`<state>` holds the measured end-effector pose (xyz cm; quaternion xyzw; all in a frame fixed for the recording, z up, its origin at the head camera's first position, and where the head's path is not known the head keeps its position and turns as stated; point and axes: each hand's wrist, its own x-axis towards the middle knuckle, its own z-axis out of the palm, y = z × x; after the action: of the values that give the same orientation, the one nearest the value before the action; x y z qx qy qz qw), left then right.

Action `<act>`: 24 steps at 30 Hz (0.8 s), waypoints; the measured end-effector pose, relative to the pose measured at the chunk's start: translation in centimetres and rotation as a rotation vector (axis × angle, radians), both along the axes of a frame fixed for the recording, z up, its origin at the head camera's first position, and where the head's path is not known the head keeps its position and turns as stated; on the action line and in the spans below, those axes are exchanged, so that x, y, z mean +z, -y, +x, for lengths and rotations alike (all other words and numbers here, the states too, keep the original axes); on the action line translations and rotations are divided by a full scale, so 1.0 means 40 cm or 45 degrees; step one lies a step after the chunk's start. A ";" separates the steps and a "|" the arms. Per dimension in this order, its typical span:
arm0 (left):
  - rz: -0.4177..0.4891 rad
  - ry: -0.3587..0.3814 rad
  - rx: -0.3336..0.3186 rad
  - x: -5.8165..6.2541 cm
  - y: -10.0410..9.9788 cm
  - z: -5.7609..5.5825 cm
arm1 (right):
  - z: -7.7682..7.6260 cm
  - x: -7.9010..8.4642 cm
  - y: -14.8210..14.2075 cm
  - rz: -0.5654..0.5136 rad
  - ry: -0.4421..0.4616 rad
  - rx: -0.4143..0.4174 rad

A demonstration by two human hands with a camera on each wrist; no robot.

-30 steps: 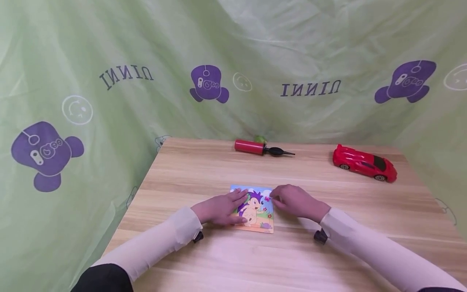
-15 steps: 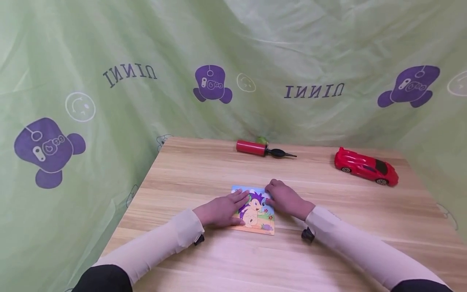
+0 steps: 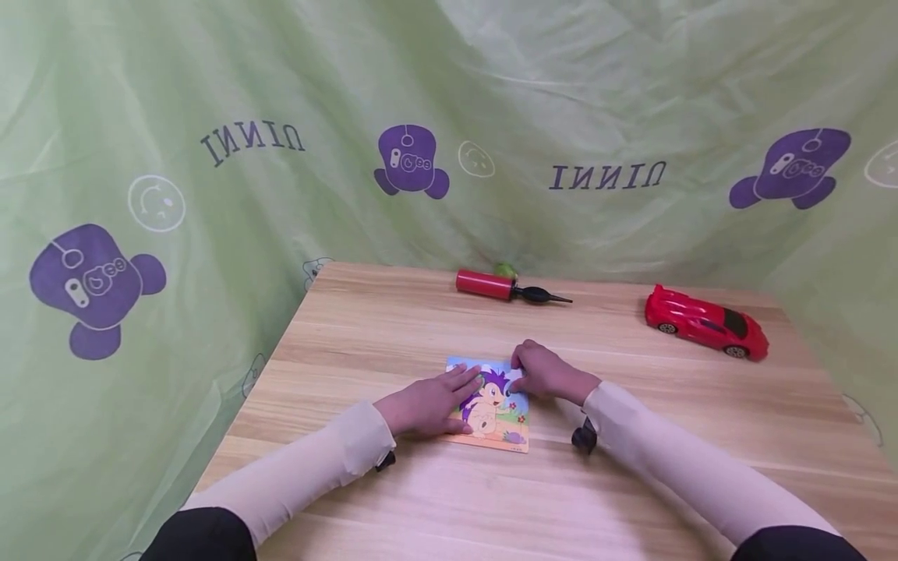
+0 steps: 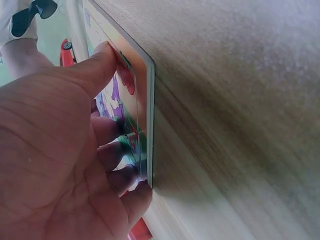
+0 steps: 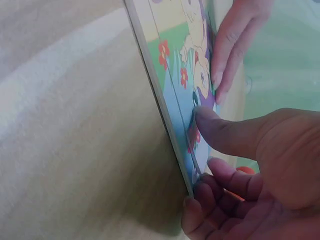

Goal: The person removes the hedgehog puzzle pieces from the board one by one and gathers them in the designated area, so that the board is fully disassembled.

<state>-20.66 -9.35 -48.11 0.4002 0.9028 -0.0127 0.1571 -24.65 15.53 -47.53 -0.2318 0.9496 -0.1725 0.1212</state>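
Note:
A flat jigsaw puzzle (image 3: 495, 425) lies on the wooden table, showing a purple-haired hedgehog, flowers and a blue sky. My left hand (image 3: 424, 403) rests on its left side, fingers extended over the picture. In the left wrist view, that thumb lies near the lower edge of the puzzle (image 4: 143, 107). At the top right corner, my right hand (image 3: 549, 374) has curled fingers along the border and its thumb (image 5: 212, 122) pressed on the picture. Seams run inside the border of the puzzle (image 5: 172, 80). My hands hide the puzzle's left side and upper right corner.
A red hand pump (image 3: 486, 285) with a black nozzle lies at the back of the table (image 3: 365, 327). Behind it peeks a small green thing (image 3: 505, 270). A red toy car (image 3: 705, 322) stands at the back right. Green printed cloth (image 3: 337, 195) hangs around the table.
My right hand has shifted left and away from me, from the puzzle's right edge onto its top right corner. My left hand stays on the puzzle. The head view has turned slightly.

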 end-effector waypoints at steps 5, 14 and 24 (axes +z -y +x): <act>-0.015 -0.015 -0.008 -0.003 -0.002 0.000 | -0.014 -0.002 -0.002 -0.017 0.071 -0.016; -0.025 0.006 0.009 -0.006 -0.005 -0.002 | -0.028 -0.006 -0.012 -0.100 0.186 0.001; -0.043 -0.016 0.005 -0.005 -0.005 -0.001 | -0.018 0.007 0.001 0.066 0.133 0.062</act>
<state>-20.69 -9.16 -48.32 0.3956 0.9042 -0.0300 0.1583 -25.37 15.49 -47.24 -0.2424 0.9402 -0.1567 0.1809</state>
